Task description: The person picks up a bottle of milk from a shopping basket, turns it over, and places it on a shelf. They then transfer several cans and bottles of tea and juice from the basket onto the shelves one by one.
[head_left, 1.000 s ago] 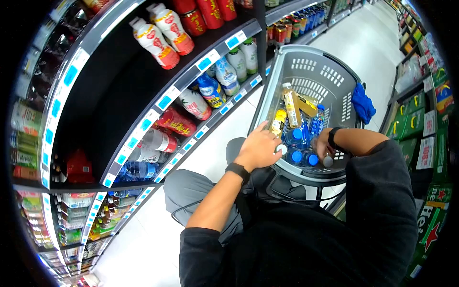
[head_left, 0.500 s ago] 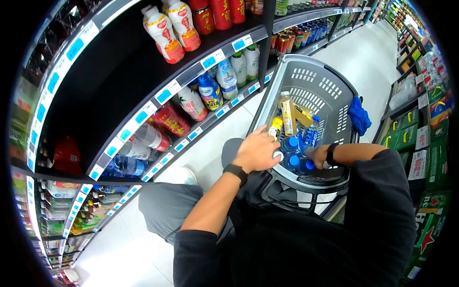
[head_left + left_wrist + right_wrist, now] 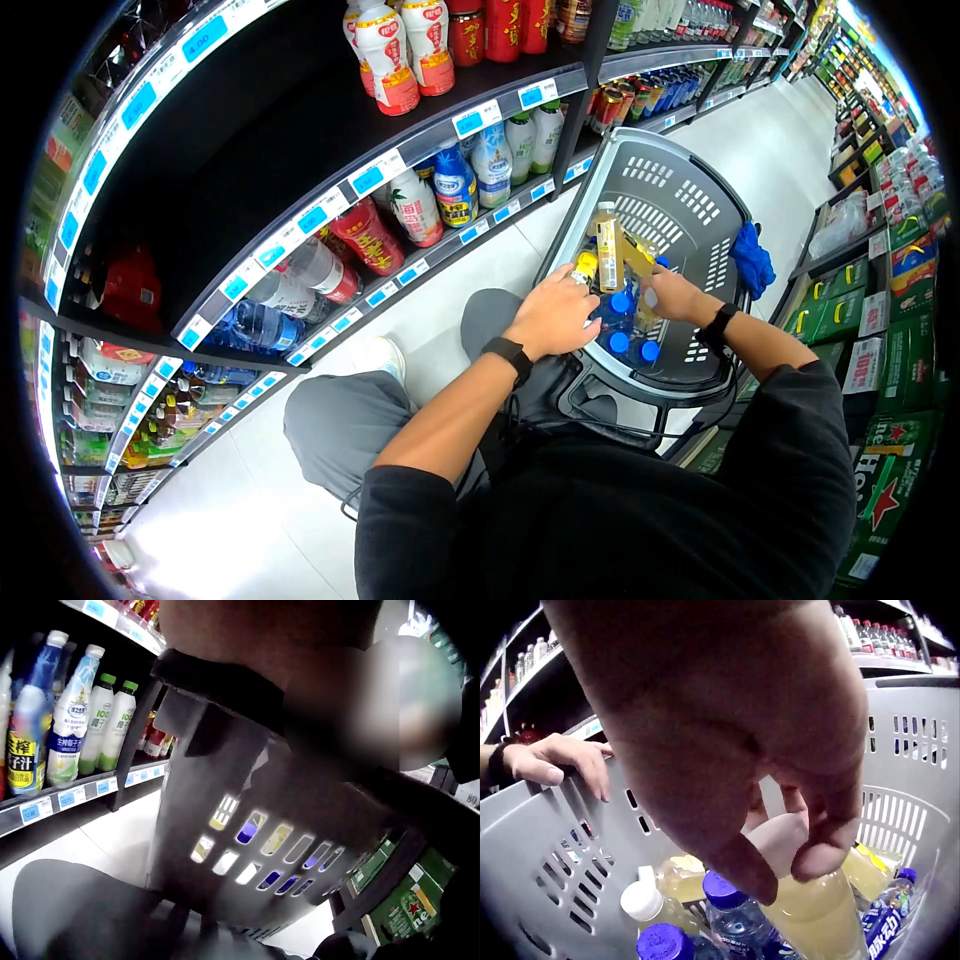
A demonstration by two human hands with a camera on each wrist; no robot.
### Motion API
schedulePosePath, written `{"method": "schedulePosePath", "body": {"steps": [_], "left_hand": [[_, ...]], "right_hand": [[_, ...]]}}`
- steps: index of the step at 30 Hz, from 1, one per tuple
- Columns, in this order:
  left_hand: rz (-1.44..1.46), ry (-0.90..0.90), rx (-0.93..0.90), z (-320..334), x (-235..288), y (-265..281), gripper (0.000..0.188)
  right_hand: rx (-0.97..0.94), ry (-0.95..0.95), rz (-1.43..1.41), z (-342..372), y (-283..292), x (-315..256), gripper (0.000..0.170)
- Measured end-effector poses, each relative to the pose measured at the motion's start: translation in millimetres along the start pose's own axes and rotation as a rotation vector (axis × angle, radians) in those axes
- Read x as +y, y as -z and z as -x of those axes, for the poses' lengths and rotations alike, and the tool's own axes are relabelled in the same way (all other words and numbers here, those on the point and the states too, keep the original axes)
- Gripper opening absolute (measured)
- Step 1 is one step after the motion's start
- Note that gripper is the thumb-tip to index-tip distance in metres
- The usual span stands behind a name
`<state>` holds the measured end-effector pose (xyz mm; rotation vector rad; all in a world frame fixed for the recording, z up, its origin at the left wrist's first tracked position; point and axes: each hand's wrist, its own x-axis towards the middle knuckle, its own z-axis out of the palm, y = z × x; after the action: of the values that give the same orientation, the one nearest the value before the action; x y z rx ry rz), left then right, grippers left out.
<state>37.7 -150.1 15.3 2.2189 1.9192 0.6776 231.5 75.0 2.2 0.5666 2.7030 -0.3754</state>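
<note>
My right hand reaches into the grey shopping basket. Its thumb and fingers pinch the white cap of a bottle of pale yellow drink, which stands tilted among other bottles. Blue-capped bottles crowd the near left corner, with a white-capped bottle beside them. Further in lie a yellow-capped bottle and a slim bottle of amber drink. My left hand rests on the basket's left rim, its relaxed fingers draped over the inner side.
A drinks shelf with bottles and cans runs along the left. Green beer cartons are stacked on the right. A blue cloth bundle hangs from the basket's right rim. My bent knee is near the basket.
My right hand has moved from the basket's near right corner toward the middle, bringing the bottle along. The left hand stays on the rim, while the view has shifted slightly.
</note>
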Motion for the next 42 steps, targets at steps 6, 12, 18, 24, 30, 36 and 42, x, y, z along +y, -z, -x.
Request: {"method": "schedulePosePath", "body": {"steps": [6,12,18,24,30,36,42], "left_hand": [[0.269,0.022,0.054,5.9,-6.0,16.1,0.024],[0.327,0.105,0.164,-3.9,-17.0,80.6,0.038],[0.249,0.100,0.536,-18.4,-13.1,125.8,0.077],[0.366,0.210,0.811,-6.5,-25.1,169.0,0.057],[0.359,0.481,1.040,21.2,-85.2,186.0,0.051],[0.497,0.609,1.262,37.5,-114.2,207.5,0.041],[0.939,0.526,1.344,49.9,-152.8,224.4,0.043]], "right_hand": [[0.172,-0.054,-0.049,12.1,27.4,6.7,0.031],[0.597,0.133,-0.126,67.7,160.8,-88.6,0.029],[0.880,0.562,-0.546,59.5,241.3,-151.0,0.027],[0.823,0.585,-0.744,21.8,267.0,-222.7,0.040],[0.922,0.533,-0.474,-4.3,231.1,-200.5,0.030],[0.809,0.264,-0.373,-1.0,166.6,-137.4,0.023],[0.667,0.050,-0.316,6.6,111.5,-88.4,0.018]]}}
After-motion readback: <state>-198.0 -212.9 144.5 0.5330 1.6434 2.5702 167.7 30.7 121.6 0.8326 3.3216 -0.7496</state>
